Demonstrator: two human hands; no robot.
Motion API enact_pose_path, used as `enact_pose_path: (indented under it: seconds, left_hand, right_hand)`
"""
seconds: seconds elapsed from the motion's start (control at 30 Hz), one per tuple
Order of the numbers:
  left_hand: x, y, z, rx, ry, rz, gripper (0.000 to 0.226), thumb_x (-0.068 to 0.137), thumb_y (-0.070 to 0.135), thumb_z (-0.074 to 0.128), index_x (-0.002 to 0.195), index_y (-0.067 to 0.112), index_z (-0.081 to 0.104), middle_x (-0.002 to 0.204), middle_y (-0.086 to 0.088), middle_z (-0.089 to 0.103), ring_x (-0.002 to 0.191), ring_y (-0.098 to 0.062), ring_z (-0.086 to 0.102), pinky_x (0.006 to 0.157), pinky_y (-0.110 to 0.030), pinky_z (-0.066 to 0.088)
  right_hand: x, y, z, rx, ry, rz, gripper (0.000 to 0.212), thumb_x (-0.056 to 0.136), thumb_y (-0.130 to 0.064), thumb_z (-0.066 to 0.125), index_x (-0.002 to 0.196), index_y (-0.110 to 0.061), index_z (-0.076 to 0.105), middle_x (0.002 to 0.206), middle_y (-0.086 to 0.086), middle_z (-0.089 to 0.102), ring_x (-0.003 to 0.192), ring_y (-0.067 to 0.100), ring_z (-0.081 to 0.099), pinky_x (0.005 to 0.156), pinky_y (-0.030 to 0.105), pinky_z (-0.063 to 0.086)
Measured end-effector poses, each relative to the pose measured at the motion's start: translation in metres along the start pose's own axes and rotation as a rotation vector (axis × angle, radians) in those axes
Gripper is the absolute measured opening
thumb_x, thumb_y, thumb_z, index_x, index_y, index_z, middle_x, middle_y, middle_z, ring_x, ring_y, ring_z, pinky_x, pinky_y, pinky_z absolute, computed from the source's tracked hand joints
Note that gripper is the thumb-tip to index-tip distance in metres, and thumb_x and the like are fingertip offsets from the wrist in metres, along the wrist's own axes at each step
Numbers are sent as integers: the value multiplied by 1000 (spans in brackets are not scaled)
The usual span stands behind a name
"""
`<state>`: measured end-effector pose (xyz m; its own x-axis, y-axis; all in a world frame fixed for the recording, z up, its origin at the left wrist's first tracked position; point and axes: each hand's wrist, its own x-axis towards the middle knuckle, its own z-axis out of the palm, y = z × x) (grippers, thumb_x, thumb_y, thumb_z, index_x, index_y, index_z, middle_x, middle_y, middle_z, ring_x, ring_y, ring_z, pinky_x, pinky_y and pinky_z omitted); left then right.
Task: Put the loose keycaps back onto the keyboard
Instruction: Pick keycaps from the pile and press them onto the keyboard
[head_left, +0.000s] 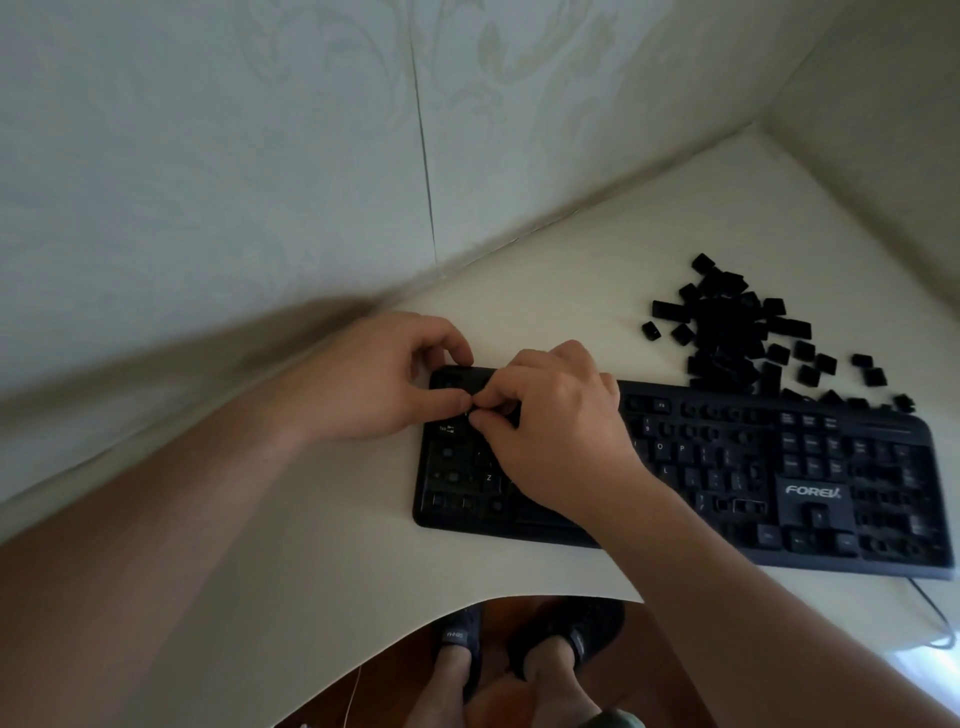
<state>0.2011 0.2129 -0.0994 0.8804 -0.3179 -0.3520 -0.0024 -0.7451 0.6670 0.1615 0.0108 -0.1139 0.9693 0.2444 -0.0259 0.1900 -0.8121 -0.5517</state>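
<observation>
Pinching over the keyboard's (727, 467) top-left corner
Left hand (379, 379) and right hand (550, 415) meet fingertip to fingertip, curled; whether they pinch a keycap, I cannot tell.

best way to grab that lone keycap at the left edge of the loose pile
Pinch the lone keycap by two opposite side walls, coming from above. It sits apart from the keycap pile on the bare white desk, so fingers have room to close around it. Its small size suits a thumb-and-forefinger pinch better than a whole-hand grip.
</observation>
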Motion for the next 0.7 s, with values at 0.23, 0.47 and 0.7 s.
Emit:
enact_pose_path:
  seconds: [0.23, 0.47, 0.7]
  left_hand:
    - [1, 3, -2, 17, -20, -2, 25, 82, 39, 84, 101, 41, 68, 93, 14, 66, 82, -7, 58, 75, -37, 54]
    - [2, 4, -2, -16, -33, -30, 26, 80, 40, 85, 99, 42, 68, 91, 15, 66, 80, -8, 59, 75, -38, 56]
    - [2, 10, -1, -4, -31, -66, 26, 77, 40, 85, 95, 41, 67, 91, 14, 66, 77, -4, 59, 72, -36, 55]
  right_hand:
    - [-4, 1, 4, -73, 80, -50, 4, 83, -40, 77, 84, -36, 77, 81, -14, 66, 90, 22, 52, 72, 37, 34]
    - [-5, 0, 3, -76, 70, -49, 3, 83, -39, 76, 85, -36, 75, 79, -15, 66, 90, 21, 51, 71, 36, 32]
    - [-4, 2, 6, -34, 74, -34, 2, 85, -35, 75, 85, -37, 75, 78, -15, 65, 88, 20, 49, 70, 35, 31]
